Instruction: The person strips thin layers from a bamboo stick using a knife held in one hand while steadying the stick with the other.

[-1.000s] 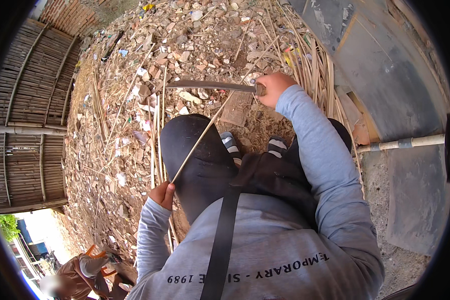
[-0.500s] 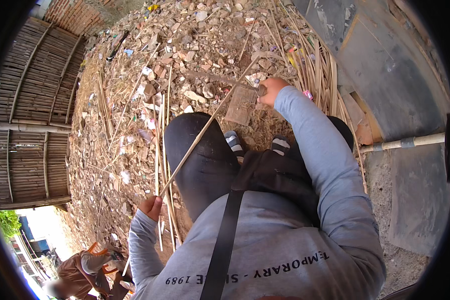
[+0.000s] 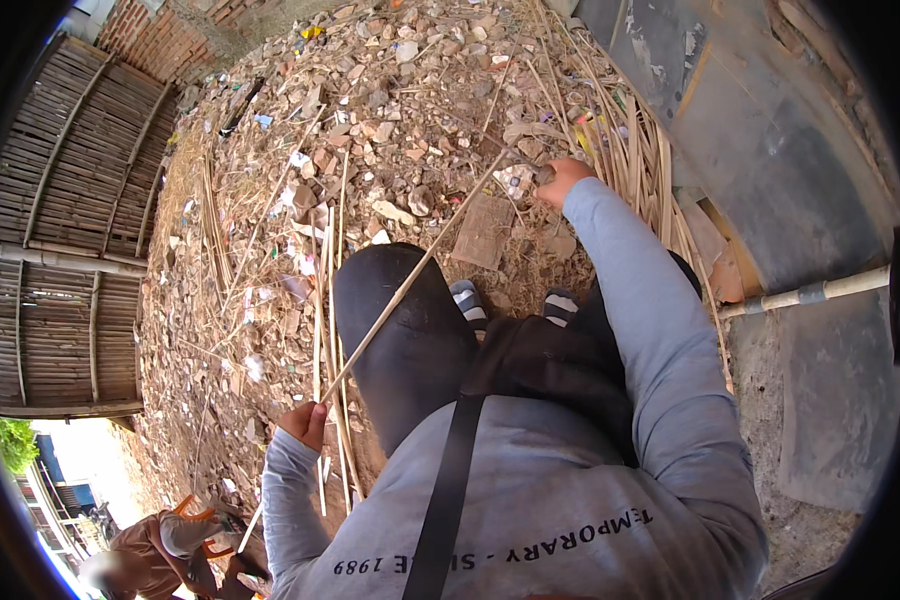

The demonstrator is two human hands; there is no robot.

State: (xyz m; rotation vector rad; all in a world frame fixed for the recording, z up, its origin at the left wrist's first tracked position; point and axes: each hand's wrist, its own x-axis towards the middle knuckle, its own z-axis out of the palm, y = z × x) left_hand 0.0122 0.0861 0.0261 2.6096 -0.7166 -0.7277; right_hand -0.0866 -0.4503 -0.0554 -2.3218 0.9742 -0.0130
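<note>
My left hand (image 3: 305, 425) is closed round the lower end of a long thin bamboo strip (image 3: 398, 297). The strip slants up and to the right across my left knee. Its far tip is near my right hand (image 3: 567, 184), which is closed on the dark handle (image 3: 544, 176) of a long knife like a machete. The knife's blade is hard to make out now. Below the strip's far end, a flat brown slab (image 3: 484, 232) lies on the ground in front of my feet.
Several bamboo strips (image 3: 331, 300) lie beside my left leg, and a heap of split strips (image 3: 642, 150) is at the right. Rubble (image 3: 390, 130) covers the ground. A woven bamboo wall (image 3: 60, 150) stands left, dark panels (image 3: 770, 150) right. Another person (image 3: 155, 555) sits at lower left.
The knife blade, seen stretching left across the strip before, no longer shows clearly. My right hand has shifted slightly right, while my left hand keeps its hold on the strip.
</note>
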